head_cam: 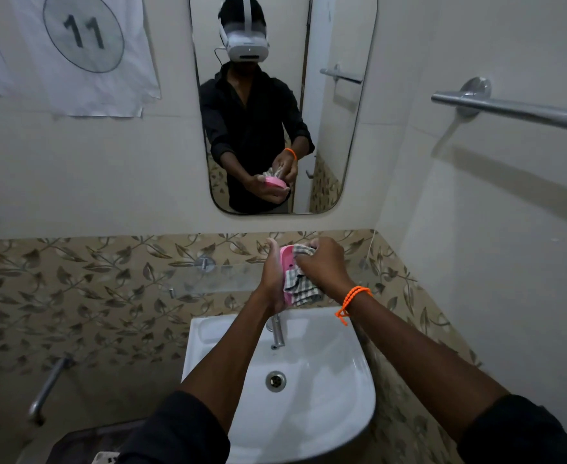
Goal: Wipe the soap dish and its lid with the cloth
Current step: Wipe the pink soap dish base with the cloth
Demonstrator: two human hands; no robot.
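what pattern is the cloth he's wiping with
Checked, grey and white, pressed against the pink soap dish; the cloth shows best in the head view.

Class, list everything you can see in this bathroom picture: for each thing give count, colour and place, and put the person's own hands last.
Pink plastic soap dish: one, pink, held above the basin.
Checked grey-and-white cloth: one, pressed into the dish.
White ceramic basin: one, below the hands.
Chrome tap: one, at the basin's back.
Wall mirror: one, above.
Steel towel rail: one, right wall.
Paper sheet marked 11: one, white, upper left.
Left hand: holds dish.
Right hand: grips cloth; orange wristband.
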